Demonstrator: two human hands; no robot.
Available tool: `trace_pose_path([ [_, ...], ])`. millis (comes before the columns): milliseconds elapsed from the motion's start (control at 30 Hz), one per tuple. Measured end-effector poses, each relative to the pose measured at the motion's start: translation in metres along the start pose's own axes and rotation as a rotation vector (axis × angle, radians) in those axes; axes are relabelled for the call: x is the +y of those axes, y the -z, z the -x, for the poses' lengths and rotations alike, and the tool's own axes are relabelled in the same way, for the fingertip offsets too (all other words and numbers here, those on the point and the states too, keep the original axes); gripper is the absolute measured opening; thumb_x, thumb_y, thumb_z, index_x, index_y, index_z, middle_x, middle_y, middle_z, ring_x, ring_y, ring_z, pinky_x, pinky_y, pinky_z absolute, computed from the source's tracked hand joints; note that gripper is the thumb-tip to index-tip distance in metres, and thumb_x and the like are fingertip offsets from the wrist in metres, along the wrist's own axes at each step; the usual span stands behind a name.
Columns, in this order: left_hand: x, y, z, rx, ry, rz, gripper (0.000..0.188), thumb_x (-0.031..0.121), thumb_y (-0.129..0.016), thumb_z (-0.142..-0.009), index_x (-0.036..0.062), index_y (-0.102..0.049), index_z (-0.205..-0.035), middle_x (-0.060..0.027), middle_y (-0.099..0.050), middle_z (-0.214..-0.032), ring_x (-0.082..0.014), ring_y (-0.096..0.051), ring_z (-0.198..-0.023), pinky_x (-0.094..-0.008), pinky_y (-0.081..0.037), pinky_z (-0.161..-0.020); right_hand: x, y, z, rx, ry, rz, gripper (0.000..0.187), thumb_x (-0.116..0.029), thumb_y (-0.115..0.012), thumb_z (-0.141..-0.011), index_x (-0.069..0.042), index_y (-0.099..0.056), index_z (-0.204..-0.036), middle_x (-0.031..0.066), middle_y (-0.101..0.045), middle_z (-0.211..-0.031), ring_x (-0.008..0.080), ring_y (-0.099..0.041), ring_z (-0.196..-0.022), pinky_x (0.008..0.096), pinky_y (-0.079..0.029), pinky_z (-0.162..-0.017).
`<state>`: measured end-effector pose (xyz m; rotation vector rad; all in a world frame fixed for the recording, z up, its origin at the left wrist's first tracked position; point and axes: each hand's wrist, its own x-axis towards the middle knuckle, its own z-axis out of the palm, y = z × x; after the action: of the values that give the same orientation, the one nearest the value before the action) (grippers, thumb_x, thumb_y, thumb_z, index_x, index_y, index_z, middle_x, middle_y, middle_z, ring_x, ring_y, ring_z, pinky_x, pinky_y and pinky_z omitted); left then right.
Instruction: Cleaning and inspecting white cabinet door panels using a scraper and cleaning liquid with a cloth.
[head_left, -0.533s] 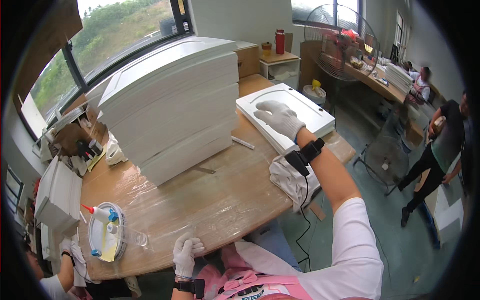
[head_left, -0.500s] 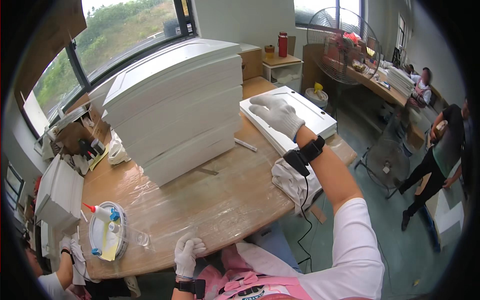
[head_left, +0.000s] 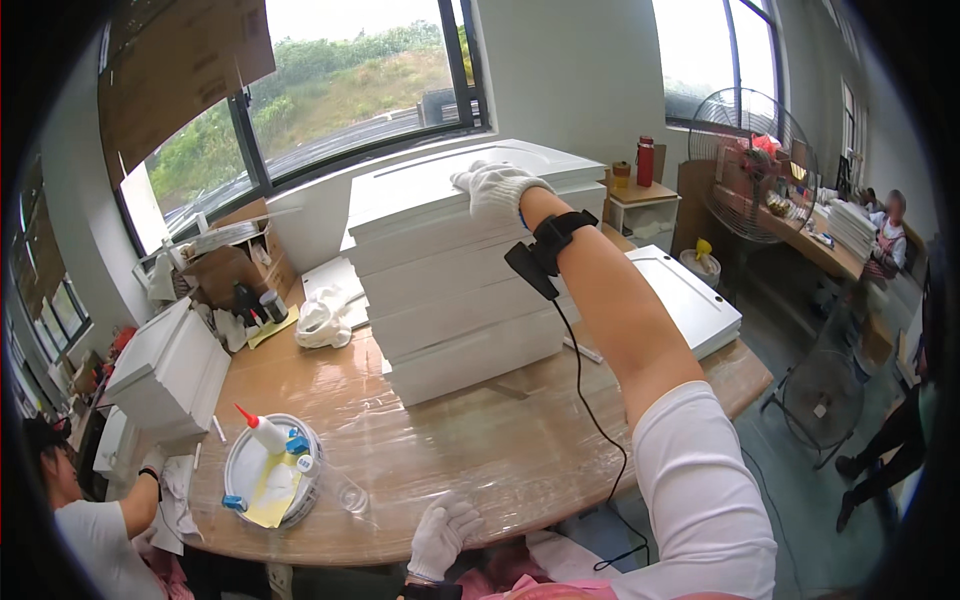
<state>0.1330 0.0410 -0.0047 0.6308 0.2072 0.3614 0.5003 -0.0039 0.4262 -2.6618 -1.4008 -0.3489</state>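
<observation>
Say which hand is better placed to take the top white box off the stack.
Right. The right hand already rests on the top box of the stack of white boxes. The left hand sits at the near table edge, well short of the stack.

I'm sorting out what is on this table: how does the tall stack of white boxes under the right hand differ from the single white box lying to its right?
The tall stack of white boxes is many layers high; the single white box lies one layer flat. The right hand rests on top of the stack, while nothing touches the single box. The stack stands mid-table; the single box lies at the table's right end, reaching its edge. Both are white, flat and rectangular.
</observation>
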Motion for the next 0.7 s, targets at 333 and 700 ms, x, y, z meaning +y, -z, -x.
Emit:
trace_pose_path([
  [333, 0.002, -0.001, -0.006, -0.020, -0.052, -0.026, 0.041, 0.026, -0.048, -0.100, 0.0025, -0.049, -0.133, -0.0178, -0.067, -0.111, -0.0343, -0.066, -0.103, -0.0547, -0.050, -0.097, -0.017, 0.006, 0.073, 0.192, -0.027, 0.202, 0.052, -0.012, -0.058, -0.092, -0.024, -0.049, -0.142, 0.0082, -0.052, -0.137, 0.0256, -0.052, -0.126, 0.0365, -0.050, -0.101],
  [700, 0.033, -0.085, 0.054, 0.099, -0.113, -0.097, 0.043, 0.033, -0.047, -0.102, 0.0030, -0.050, -0.132, -0.0184, -0.065, -0.112, -0.0352, -0.066, -0.095, -0.0483, -0.057, -0.086, -0.019, -0.066, 0.289, 0.662, 0.384, 0.315, 0.052, -0.017, -0.059, -0.082, -0.011, -0.054, -0.134, 0.0055, -0.057, -0.101, 0.0229, -0.058, -0.097, 0.0352, -0.049, -0.085],
])
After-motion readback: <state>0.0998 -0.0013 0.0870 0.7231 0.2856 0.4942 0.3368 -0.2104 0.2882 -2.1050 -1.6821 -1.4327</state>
